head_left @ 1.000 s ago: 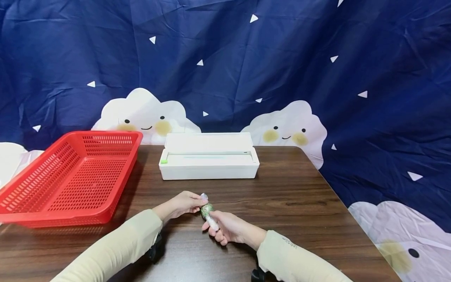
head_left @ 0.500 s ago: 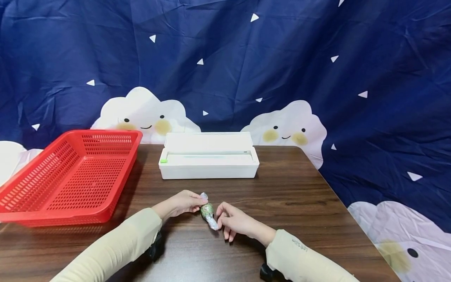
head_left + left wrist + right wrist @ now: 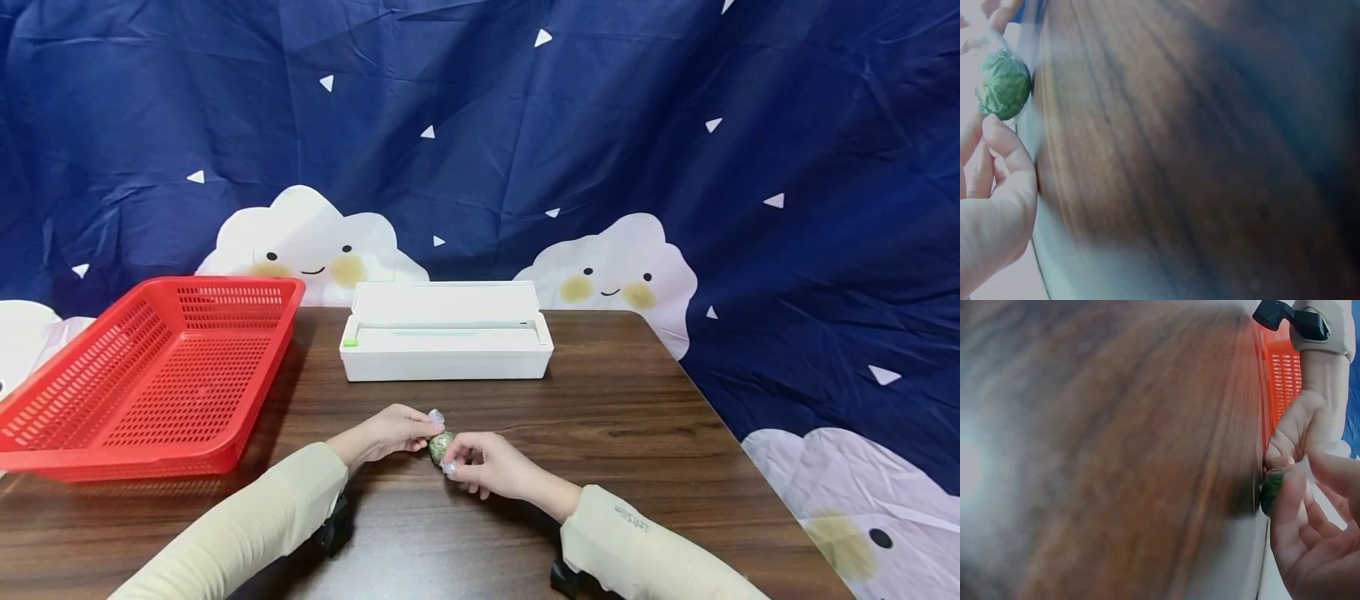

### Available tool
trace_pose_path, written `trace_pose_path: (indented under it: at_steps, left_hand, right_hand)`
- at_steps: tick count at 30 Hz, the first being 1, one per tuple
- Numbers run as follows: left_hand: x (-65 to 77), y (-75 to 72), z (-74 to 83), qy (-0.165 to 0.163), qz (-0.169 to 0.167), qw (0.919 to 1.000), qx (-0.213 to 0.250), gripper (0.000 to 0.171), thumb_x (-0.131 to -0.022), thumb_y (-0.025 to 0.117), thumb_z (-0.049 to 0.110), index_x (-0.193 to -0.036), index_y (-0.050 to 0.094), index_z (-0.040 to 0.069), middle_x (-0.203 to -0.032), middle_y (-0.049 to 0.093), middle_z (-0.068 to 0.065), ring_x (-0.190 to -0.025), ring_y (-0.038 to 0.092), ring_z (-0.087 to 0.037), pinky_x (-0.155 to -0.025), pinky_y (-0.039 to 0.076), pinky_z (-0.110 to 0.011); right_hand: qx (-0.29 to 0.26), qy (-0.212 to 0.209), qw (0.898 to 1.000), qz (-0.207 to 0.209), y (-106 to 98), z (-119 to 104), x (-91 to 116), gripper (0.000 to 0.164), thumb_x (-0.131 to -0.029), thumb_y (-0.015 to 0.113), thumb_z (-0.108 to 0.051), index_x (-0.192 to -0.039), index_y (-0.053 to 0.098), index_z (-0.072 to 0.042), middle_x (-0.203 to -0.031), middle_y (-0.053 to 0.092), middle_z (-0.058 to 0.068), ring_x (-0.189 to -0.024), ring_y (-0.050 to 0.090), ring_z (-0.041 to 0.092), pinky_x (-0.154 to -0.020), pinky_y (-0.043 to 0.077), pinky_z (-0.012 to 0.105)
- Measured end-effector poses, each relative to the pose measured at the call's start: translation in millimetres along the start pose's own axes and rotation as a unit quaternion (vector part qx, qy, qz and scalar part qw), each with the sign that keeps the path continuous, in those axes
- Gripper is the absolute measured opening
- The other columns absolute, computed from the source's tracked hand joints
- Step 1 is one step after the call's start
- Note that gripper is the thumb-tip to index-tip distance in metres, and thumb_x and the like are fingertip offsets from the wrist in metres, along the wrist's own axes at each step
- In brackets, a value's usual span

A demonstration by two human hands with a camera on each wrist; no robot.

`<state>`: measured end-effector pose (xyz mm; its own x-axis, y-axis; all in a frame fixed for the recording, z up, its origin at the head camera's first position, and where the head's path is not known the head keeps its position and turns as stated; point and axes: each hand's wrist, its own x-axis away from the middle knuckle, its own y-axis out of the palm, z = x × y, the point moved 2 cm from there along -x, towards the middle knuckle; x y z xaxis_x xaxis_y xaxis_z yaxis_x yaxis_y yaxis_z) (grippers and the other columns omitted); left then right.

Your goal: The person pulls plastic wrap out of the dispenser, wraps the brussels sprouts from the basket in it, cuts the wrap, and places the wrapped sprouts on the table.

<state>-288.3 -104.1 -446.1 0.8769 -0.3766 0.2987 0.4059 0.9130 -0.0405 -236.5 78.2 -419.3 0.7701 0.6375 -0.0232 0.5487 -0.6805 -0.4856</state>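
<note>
A small round green bundle wrapped in clear film (image 3: pixel 440 448), twisted out at both ends like a sweet, lies between the two hands near the middle of the table. The left hand (image 3: pixel 397 431) pinches its far twisted end between thumb and fingers, a tuft of film poking out past the fingertips. At the near end, the right hand (image 3: pixel 491 464) pinches the other film twist with thumb and forefinger. Creased and leafy-looking, the green ball (image 3: pixel 1007 86) shows through the film in the left wrist view. The right fingers partly hide the green ball (image 3: pixel 1270 490) in the right wrist view.
Behind the hands stands a long white box (image 3: pixel 446 365) with its lid raised and a green tab at its left end. A red slotted basket (image 3: pixel 150 458) sits on the left of the dark wooden table (image 3: pixel 637 417). A blue cloud-print cloth hangs behind.
The right hand let go of the near film end, opened slightly to the right, and now pinches that end again from a higher grip. The left hand has held its place.
</note>
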Motion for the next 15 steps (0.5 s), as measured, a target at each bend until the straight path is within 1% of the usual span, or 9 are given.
trace_pose_path:
  at_steps: [1,2,7,8,10,12,15]
  left_hand:
    - [-0.1,0.2,-0.3,0.001,0.002,1.0000,0.002,0.015,-0.087,0.063,0.007,-0.094,0.065,-0.006,-0.067,0.059,0.000,-0.056,0.051,-0.004,-0.053,0.043,-0.015]
    - [-0.2,0.4,-0.7,0.003,0.003,1.0000,0.004,0.015,-0.087,0.063,0.006,-0.094,0.065,-0.007,-0.067,0.059,0.000,-0.055,0.051,-0.004,-0.053,0.043,-0.015]
    - [-1.2,1.4,-2.4,0.012,0.009,0.9999,0.007,0.018,-0.086,0.063,0.005,-0.097,0.064,-0.009,-0.067,0.059,0.000,-0.056,0.052,-0.004,-0.054,0.044,-0.016]
    - [-1.1,1.7,-2.5,0.015,0.010,0.9998,0.006,0.018,-0.086,0.063,0.004,-0.097,0.064,-0.010,-0.066,0.058,0.000,-0.056,0.052,-0.004,-0.054,0.044,-0.016]
    - [-0.8,2.4,-2.2,0.018,0.012,0.9997,0.006,0.018,-0.087,0.062,0.003,-0.097,0.064,-0.011,-0.066,0.058,0.000,-0.056,0.052,-0.004,-0.054,0.044,-0.016]
    - [-0.7,2.8,-2.2,0.021,0.013,0.9997,0.007,0.017,-0.087,0.061,0.002,-0.097,0.064,-0.012,-0.065,0.058,0.000,-0.056,0.052,-0.005,-0.054,0.044,-0.016]
    - [-0.1,3.7,-1.9,0.023,0.019,0.9995,0.012,0.016,-0.087,0.059,-0.001,-0.097,0.062,-0.013,-0.065,0.058,-0.001,-0.056,0.052,-0.005,-0.054,0.045,-0.017]
  right_hand:
    - [-0.003,-0.002,1.000,0.006,0,-4,0,0.004,-0.085,0.063,0.000,-0.087,0.059,-0.002,-0.073,0.053,0.003,-0.051,0.053,0.019,-0.040,0.046,0.032]
    - [-0.009,-0.001,1.000,0.012,-1,-4,-1,0.004,-0.085,0.063,-0.001,-0.086,0.059,-0.002,-0.072,0.053,0.003,-0.051,0.052,0.020,-0.040,0.046,0.033]
    - [-0.025,0.006,0.999,0.039,-1,-3,-6,0.004,-0.086,0.064,-0.006,-0.086,0.061,-0.003,-0.069,0.052,0.002,-0.050,0.050,0.018,-0.041,0.045,0.030]
    - [-0.030,0.009,0.999,0.043,-1,-2,-7,0.004,-0.086,0.063,-0.006,-0.086,0.061,-0.002,-0.068,0.053,0.004,-0.049,0.049,0.017,-0.041,0.045,0.029]
    - [-0.033,0.012,0.998,0.050,-2,-12,-6,0.005,-0.087,0.062,-0.005,-0.087,0.061,0.000,-0.068,0.053,0.011,-0.050,0.049,0.016,-0.042,0.045,0.029]
    - [-0.040,0.015,0.997,0.059,-3,-19,-6,0.005,-0.087,0.060,-0.003,-0.087,0.060,0.002,-0.069,0.054,0.020,-0.049,0.048,0.016,-0.042,0.044,0.029]
    - [-0.051,0.017,0.996,0.076,-2,-15,-9,0.005,-0.088,0.059,-0.003,-0.087,0.059,0.002,-0.071,0.054,0.026,-0.048,0.047,0.014,-0.041,0.043,0.026]
